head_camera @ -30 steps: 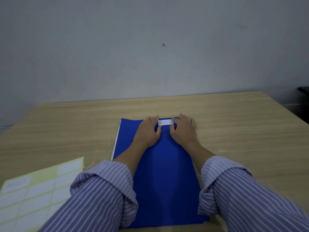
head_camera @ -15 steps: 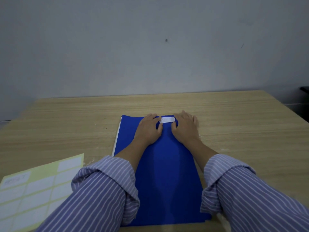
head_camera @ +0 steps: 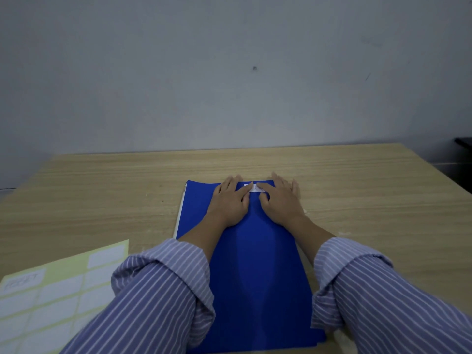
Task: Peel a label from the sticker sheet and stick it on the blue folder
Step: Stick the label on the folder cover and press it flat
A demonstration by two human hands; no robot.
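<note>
The blue folder (head_camera: 252, 264) lies flat on the wooden table, its long side running away from me. A small white label (head_camera: 256, 189) sits near the folder's far edge. My left hand (head_camera: 231, 201) rests flat on the folder left of the label, thumb over the label's left end. My right hand (head_camera: 281, 200) lies flat to the right, thumb on the label's right end. Only the label's middle shows between the thumbs. The yellow sticker sheet (head_camera: 51, 297) with several white labels lies at the near left.
The wooden table (head_camera: 370, 190) reaches to a grey wall at the back. A dark object (head_camera: 463, 143) stands past the table's far right corner. My striped sleeves cover the folder's near sides.
Both thumbs have slid inward over the label, so less of it shows than before. The view shifted slightly; the folder and sheet stayed where they were.
</note>
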